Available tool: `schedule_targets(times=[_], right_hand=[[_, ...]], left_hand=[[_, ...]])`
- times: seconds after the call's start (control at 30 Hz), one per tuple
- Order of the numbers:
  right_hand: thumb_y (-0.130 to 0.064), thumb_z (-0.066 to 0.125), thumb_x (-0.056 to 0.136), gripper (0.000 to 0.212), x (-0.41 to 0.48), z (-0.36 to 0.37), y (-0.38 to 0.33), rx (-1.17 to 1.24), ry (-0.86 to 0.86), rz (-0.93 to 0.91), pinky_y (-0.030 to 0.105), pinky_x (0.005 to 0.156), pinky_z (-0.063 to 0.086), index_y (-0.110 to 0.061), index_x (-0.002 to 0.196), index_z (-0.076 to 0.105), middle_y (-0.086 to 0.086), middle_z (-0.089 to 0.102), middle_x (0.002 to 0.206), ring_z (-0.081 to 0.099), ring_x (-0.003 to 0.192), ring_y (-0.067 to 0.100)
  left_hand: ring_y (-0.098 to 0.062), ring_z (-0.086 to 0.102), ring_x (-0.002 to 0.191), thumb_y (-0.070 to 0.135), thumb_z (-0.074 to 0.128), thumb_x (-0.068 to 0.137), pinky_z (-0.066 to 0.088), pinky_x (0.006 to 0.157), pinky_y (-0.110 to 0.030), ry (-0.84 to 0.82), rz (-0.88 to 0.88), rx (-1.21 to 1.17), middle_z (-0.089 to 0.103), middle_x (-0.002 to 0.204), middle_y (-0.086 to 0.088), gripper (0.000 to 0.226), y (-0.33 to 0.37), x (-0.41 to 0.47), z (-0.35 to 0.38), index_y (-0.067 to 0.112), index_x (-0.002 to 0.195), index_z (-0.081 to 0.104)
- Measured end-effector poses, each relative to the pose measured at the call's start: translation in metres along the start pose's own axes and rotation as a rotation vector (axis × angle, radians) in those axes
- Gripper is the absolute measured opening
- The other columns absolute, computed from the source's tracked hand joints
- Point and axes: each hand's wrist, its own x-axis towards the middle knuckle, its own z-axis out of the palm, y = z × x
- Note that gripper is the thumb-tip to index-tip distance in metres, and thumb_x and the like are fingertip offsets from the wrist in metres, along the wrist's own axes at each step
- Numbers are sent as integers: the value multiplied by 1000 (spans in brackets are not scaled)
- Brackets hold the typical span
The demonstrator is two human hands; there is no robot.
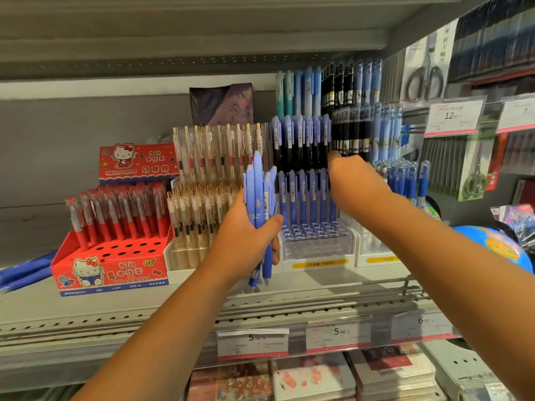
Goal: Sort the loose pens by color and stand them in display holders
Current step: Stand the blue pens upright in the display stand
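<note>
Blue pens (257,195) gripped by left hand (246,241) beside clear holder (318,251); right hand's (351,180) grasp unclear. Slotting step; next needed empty hole.

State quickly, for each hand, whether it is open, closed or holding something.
Left hand: closed around a bunch of blue pens.
Right hand: reaches to the tiered pen holder; fingers hidden, so it cannot be told.

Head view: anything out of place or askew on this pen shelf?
Yes: what look like loose blue pens lie flat on the shelf at far left, beside the red box, in no holder. The clear holder has empty front holes. The left hand grips a bunch of pens.
</note>
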Motion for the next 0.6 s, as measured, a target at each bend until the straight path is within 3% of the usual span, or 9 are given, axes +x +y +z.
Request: schedule_targets(times=[0.07,0.13,0.2,0.27,0.3,0.37,0.47,0.6], right_hand=[[19,44,87,40,-1,-2,1,-13,-11,-2,34,45,31,4,124,44,9,37,66,39,52,20],[18,46,88,29,-4,-4,-1,-26,-16,5,38,55,39,3,113,50,11,42,71,36,52,20],[15,50,89,22,-8,-4,-5,-35,13,13,40,62,42,1,106,52,22,53,97,37,54,23],[7,49,92,27,-9,-3,-10,44,83,-16,40,64,43,0,118,53,24,52,119,47,65,30],[2,48,94,29,-10,-3,-13,139,92,-56,38,64,45,-2,123,54,20,55,121,52,72,29],[-5,49,96,27,-13,-4,-21,431,9,-136,25,57,47,-11,118,62,7,65,105,58,68,17],[-4,54,93,17,-23,-4,-36,936,-185,-128,24,42,45,-13,99,68,-5,67,68,59,50,9],[-7,62,91,8,-33,2,-44,1248,-288,-123,28,49,50,-11,93,69,2,70,76,66,65,13]], left_hand=[[-25,64,53,17,62,97,56,52,-34,-27,1,-8,64,63,-2,45,0,0,0,41,130,44],[-25,64,52,18,62,97,56,53,-35,-59,4,-13,64,65,-2,41,0,-1,0,48,121,47],[-25,63,52,18,61,97,57,53,-36,-74,7,-21,64,66,-1,41,2,-1,0,53,114,48],[-24,63,52,17,62,97,57,53,-37,-57,15,-37,64,65,0,45,3,-1,1,55,114,47],[-23,63,53,16,62,97,57,53,-37,-40,26,-45,64,66,1,47,3,-2,1,56,116,46],[-20,63,54,13,62,96,57,53,-34,0,61,-62,66,68,6,56,5,-2,1,59,121,42],[-16,65,55,11,62,96,58,51,-31,64,87,-106,67,67,7,57,8,-3,1,53,127,42],[-19,70,64,17,66,93,59,51,-35,136,90,-130,72,81,11,48,12,-3,1,48,122,46]])
